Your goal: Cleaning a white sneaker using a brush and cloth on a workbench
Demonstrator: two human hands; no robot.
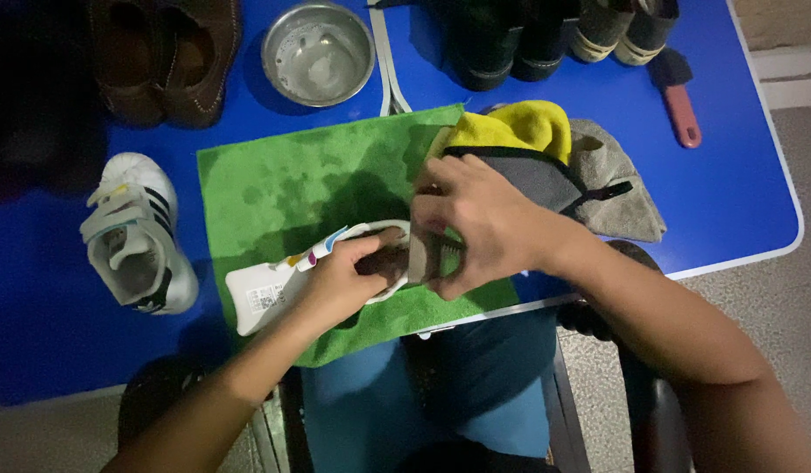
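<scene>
- My left hand (340, 276) has its grip closed around the small white shoe (274, 285), which lies on its side on the green cloth (283, 184); my fingers curl into the shoe's opening.
- My right hand (471, 223) has its grip closed on a small brush (432, 254), pressed against the shoe right beside my left grip.
- The green cloth runs past both grips on the far side and to the left; its near edge hangs over the worktop (729, 175) edge just below my hands, so there is little room toward me.
- Just beyond my right grip sits a heap of cloths: yellow (519, 127), dark grey (541, 180) and beige (611, 171).
- Left of my left grip, apart from the cloth, lies a second white shoe (138, 236) with dark stripes.
- Farther off stand a metal bowl (318, 52), brown shoes (165, 57), dark shoes (502, 39) and a red-handled brush (681, 101).
- Bare blue worktop lies open to the right of my right grip, out to its rounded corner.
</scene>
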